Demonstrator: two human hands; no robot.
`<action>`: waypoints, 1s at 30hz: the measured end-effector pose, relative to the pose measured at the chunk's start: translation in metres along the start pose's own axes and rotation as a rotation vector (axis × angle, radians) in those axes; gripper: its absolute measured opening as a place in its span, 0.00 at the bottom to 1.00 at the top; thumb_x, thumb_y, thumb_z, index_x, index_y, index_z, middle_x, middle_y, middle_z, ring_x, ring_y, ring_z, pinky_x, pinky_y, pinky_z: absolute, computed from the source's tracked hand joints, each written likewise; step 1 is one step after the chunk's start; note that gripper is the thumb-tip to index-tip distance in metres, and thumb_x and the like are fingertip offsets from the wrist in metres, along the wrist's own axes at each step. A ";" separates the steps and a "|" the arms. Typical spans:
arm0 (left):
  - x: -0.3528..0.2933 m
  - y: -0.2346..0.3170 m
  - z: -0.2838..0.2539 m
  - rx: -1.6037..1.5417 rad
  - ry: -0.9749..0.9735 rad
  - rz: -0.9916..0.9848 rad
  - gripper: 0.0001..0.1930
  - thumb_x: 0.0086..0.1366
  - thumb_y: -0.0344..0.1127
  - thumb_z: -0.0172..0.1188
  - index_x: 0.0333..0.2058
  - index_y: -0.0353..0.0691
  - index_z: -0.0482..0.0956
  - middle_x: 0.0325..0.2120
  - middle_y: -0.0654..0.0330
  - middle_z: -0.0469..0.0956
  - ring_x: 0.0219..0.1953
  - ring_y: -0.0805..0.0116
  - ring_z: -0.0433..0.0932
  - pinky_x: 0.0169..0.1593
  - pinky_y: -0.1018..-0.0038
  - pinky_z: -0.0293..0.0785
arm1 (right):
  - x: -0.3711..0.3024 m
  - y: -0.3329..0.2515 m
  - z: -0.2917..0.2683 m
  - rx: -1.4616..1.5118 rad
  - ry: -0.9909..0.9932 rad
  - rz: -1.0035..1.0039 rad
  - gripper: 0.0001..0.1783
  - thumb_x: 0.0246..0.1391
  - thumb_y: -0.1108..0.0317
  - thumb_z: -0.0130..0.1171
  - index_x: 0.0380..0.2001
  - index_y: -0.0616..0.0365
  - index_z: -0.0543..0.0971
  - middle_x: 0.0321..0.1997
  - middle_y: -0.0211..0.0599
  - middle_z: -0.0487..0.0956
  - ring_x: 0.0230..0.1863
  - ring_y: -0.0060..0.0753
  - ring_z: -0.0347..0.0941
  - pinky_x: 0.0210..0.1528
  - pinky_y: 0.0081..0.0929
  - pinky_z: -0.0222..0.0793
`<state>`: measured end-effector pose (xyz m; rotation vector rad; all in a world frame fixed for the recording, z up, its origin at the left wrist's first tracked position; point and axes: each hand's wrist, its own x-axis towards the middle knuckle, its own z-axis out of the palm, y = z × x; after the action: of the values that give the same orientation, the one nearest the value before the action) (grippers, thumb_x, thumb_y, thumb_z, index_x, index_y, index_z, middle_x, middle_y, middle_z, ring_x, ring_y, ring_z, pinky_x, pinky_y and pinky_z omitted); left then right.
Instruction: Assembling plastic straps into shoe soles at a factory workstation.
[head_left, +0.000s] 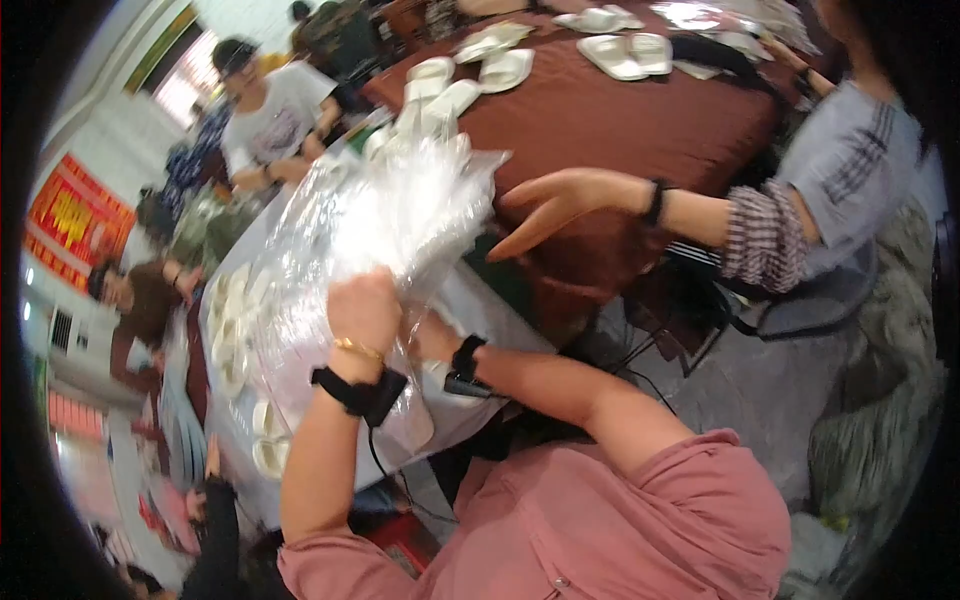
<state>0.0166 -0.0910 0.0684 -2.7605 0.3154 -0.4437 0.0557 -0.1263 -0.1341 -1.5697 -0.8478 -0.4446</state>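
My left hand (pixel 365 312) is closed in a fist around a bundle of clear plastic bags (pixel 405 205). The shiny film fans out above the fist and hangs down over the table in front of me. Close beside it, my right hand (pixel 430 338) is partly behind the plastic and the left hand, so its fingers are hidden. A co-worker's hand (pixel 565 200) reaches in from the right with fingers spread, near the bundle's edge. Cream-white slippers (pixel 232 310) lie in rows along the left side of the table, some seen beside the film.
The table (pixel 400 455) before me has a pale cover. Beyond it stands a brown-covered table (pixel 570 110) with more white slippers (pixel 625 57) at its far edge. A chair (pixel 810 295) stands at the right. Several people sit around the tables. Cables (pixel 650 385) lie on the floor.
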 end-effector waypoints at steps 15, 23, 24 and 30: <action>-0.064 -0.162 -0.038 -0.231 0.303 -0.273 0.12 0.52 0.40 0.61 0.26 0.35 0.77 0.21 0.46 0.77 0.27 0.47 0.78 0.33 0.59 0.73 | 0.024 -0.052 -0.027 -0.072 -0.158 0.329 0.07 0.50 0.68 0.55 0.29 0.59 0.79 0.28 0.45 0.79 0.33 0.49 0.75 0.36 0.39 0.70; -0.025 -0.044 -0.002 -0.082 0.031 -0.039 0.05 0.49 0.35 0.57 0.22 0.43 0.80 0.20 0.53 0.79 0.25 0.57 0.80 0.31 0.63 0.74 | 0.021 -0.042 -0.026 -0.137 -0.185 0.374 0.11 0.52 0.65 0.52 0.30 0.63 0.76 0.32 0.54 0.77 0.36 0.56 0.73 0.39 0.43 0.67; -0.028 -0.033 0.000 -0.071 0.002 -0.002 0.05 0.49 0.36 0.58 0.22 0.44 0.80 0.20 0.55 0.80 0.25 0.58 0.81 0.32 0.65 0.73 | 0.023 -0.047 -0.023 -0.122 -0.248 0.384 0.12 0.53 0.64 0.52 0.33 0.63 0.77 0.33 0.54 0.77 0.37 0.56 0.73 0.39 0.43 0.67; -0.034 0.011 0.015 -0.230 -0.251 -0.067 0.31 0.41 0.63 0.67 0.29 0.36 0.81 0.29 0.51 0.79 0.35 0.59 0.80 0.40 0.62 0.72 | 0.002 -0.009 -0.011 -0.088 -0.245 0.184 0.13 0.54 0.63 0.53 0.37 0.62 0.77 0.38 0.52 0.78 0.39 0.55 0.74 0.40 0.43 0.67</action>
<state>-0.0117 -0.0882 0.0416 -3.0146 0.2247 -0.0760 0.0524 -0.1364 -0.1247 -1.7901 -0.8678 -0.1604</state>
